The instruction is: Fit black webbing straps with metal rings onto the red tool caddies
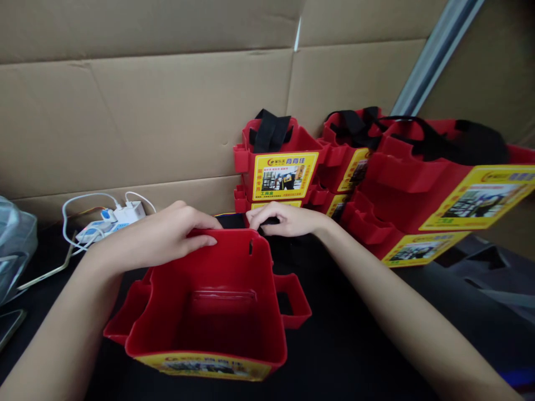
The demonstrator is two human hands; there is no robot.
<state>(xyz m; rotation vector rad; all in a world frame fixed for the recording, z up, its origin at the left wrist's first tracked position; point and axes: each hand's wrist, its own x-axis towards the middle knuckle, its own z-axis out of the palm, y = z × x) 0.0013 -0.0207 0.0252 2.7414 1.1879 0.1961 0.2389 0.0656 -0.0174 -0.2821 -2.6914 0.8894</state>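
Note:
A red plastic tool box (228, 303) sits in front of me, its inside facing up and a yellow printed label (204, 367) on its near side. My left hand (184, 228) is closed over its far wall, thumb inside and fingers behind. At the far right corner, beside a narrow slot (251, 247) in the wall, my right hand (282, 219) has its fingers bent together in a pinch. What those fingers hold, if anything, is hidden behind the box. Side loops stick out left and right of the box.
Stacked red tool boxes (284, 175) with black straps (271, 131) stand at the back, and more stacks (418, 189) at the right. A power strip (112, 220) with white cables lies at the left, near a clear plastic bag (14, 245). Cardboard (167, 106) forms the back wall.

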